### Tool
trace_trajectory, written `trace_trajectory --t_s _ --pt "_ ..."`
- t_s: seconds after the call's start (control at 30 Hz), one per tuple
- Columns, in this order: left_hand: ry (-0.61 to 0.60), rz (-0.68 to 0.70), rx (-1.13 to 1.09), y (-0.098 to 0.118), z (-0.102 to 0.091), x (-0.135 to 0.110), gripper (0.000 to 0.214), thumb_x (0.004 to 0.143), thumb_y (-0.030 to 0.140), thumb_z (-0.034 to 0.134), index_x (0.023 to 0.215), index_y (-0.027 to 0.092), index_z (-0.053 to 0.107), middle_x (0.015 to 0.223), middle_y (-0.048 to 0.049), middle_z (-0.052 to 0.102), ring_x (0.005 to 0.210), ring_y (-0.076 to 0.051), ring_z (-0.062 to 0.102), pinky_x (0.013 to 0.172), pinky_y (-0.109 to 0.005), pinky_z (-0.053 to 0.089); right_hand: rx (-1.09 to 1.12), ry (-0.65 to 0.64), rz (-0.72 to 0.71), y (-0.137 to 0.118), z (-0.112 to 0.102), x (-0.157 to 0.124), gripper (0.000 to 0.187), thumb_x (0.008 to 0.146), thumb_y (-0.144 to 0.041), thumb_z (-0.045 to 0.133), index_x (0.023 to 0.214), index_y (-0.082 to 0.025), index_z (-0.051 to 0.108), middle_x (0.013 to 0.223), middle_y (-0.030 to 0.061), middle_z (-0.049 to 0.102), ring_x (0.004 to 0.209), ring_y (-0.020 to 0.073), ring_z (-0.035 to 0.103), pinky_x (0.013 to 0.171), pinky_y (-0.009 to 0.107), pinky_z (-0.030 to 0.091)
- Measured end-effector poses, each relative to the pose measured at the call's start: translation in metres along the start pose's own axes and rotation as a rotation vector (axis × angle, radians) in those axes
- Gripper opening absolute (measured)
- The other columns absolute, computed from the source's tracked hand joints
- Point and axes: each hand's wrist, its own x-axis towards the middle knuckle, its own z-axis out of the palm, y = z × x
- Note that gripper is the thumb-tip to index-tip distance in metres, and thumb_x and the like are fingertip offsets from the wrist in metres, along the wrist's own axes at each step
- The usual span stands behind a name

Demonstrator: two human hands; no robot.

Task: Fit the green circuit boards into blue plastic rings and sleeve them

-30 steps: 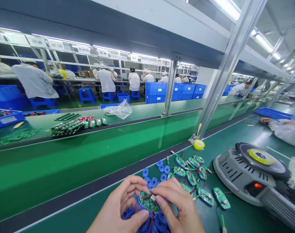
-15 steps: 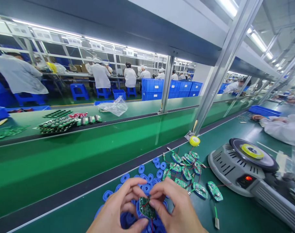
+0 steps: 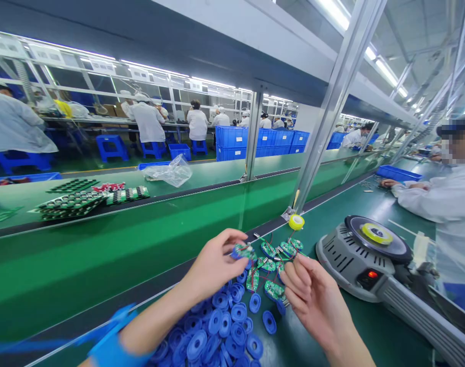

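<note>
My left hand [image 3: 217, 267] is closed around a small green circuit board [image 3: 243, 251] seated in a blue plastic piece, held above the far end of the blue pile. My right hand [image 3: 318, 295] hovers over the wired boards with thumb and forefinger pinched together. Whether a thin wire or small part sits in that pinch I cannot make out. Between and behind the hands lie several green circuit boards [image 3: 274, 290] with red and green wires and small metal parts. Oval blue plastic rings [image 3: 197, 345] are heaped below my left forearm.
A grey machine [image 3: 343, 260] with a round turntable and lit red switch stands at right. Yellow tape [image 3: 296, 221] lies by the metal post. Stacked board panels [image 3: 70, 204] and a clear plastic bag [image 3: 171, 171] rest on the raised ledge. A co-worker [image 3: 442, 199] sits at far right.
My hands, together on a circuit board over the blue rings before, have moved apart and forward. The left carries a board; the right has shifted right, over the wired boards. The view has turned slightly right.
</note>
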Motion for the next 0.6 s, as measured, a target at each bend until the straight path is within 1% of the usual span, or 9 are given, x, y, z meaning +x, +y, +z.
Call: trace_trajectory --t_s 0.07,0.1,0.17,0.23,0.3,0.37,0.43,0.53,0.6 --pt "0.012 0.051 0.051 -0.002 0.023 0.038 0.025 0.068 0.011 0.063 0.091 0.016 0.055 0.091 -0.0037 0.062 0.083 -0.018 0.062 0.074 -0.031 0.051 0.026 -0.004 0.008 -0.005 -0.003 -0.004 0.039 0.08 -0.027 0.057 0.047 -0.016 0.041 0.043 -0.008 0.023 0.04 0.0055 0.013 0.032 0.016 0.014" --pt "0.014 0.073 0.082 -0.005 0.035 0.056 0.021 0.07 0.012 0.064 0.089 0.015 0.056 0.091 -0.0037 0.062 0.083 -0.018 0.061 0.074 -0.033 0.051 0.034 0.002 0.008 -0.007 -0.004 -0.005 0.038 0.08 -0.027 0.058 0.047 -0.016 0.041 0.042 -0.0085 0.022 0.039 0.0056 0.011 0.032 0.016 0.013" --pt "0.024 0.117 0.149 -0.015 0.058 0.084 0.017 0.079 0.02 0.061 0.094 0.014 0.057 0.095 -0.0039 0.061 0.082 -0.017 0.06 0.073 -0.036 0.051 0.035 0.012 0.012 -0.01 -0.007 -0.005 0.037 0.079 -0.028 0.06 0.048 -0.017 0.042 0.041 -0.0092 0.021 0.039 0.0056 0.009 0.031 0.016 0.011" --pt "0.037 0.149 0.226 -0.027 0.072 0.101 0.018 0.083 0.026 0.057 0.097 0.015 0.057 0.1 -0.0047 0.06 0.087 -0.018 0.059 0.076 -0.039 0.05 0.023 0.021 0.015 -0.011 -0.01 -0.003 0.037 0.077 -0.029 0.062 0.048 -0.017 0.042 0.04 -0.0095 0.021 0.039 0.0054 0.008 0.031 0.016 0.011" --pt "0.046 0.169 0.304 -0.041 0.072 0.105 0.018 0.083 0.027 0.057 0.098 0.015 0.058 0.106 -0.0058 0.059 0.096 -0.021 0.056 0.083 -0.043 0.046 0.006 0.032 0.013 -0.01 -0.011 -0.001 0.038 0.076 -0.03 0.063 0.048 -0.017 0.042 0.04 -0.0092 0.023 0.039 0.0052 0.008 0.031 0.016 0.012" --pt "0.049 0.172 0.37 -0.054 0.058 0.098 0.018 0.083 0.027 0.057 0.096 0.015 0.059 0.11 -0.0062 0.058 0.101 -0.022 0.054 0.086 -0.045 0.044 -0.012 0.036 0.019 -0.007 -0.011 0.001 0.039 0.075 -0.031 0.065 0.047 -0.017 0.042 0.039 -0.009 0.024 0.038 0.0049 0.009 0.03 0.015 0.012" --pt "0.062 0.148 0.426 -0.064 0.033 0.084 0.016 0.083 0.026 0.057 0.095 0.015 0.059 0.109 -0.0061 0.058 0.1 -0.022 0.055 0.085 -0.044 0.045 -0.028 0.036 0.038 -0.004 -0.01 0.001 0.04 0.073 -0.032 0.066 0.046 -0.016 0.042 0.038 -0.0088 0.024 0.038 0.0043 0.009 0.03 0.015 0.012" --pt "0.115 0.06 0.525 -0.076 -0.019 0.053 0.015 0.084 0.026 0.057 0.093 0.015 0.059 0.105 -0.0055 0.06 0.095 -0.02 0.057 0.081 -0.041 0.048 -0.049 0.01 0.146 0.003 -0.012 -0.003 0.041 0.07 -0.035 0.069 0.043 -0.016 0.045 0.037 -0.0092 0.023 0.034 0.0025 0.011 0.028 0.013 0.017" --pt "0.177 -0.035 0.612 -0.084 -0.06 0.03 0.015 0.084 0.026 0.056 0.093 0.015 0.059 0.104 -0.0052 0.06 0.092 -0.019 0.058 0.08 -0.04 0.049 -0.082 0.033 0.24 0.007 -0.017 -0.006 0.041 0.067 -0.038 0.072 0.042 -0.017 0.047 0.036 -0.0086 0.025 0.032 0.0015 0.018 0.03 0.014 0.027"
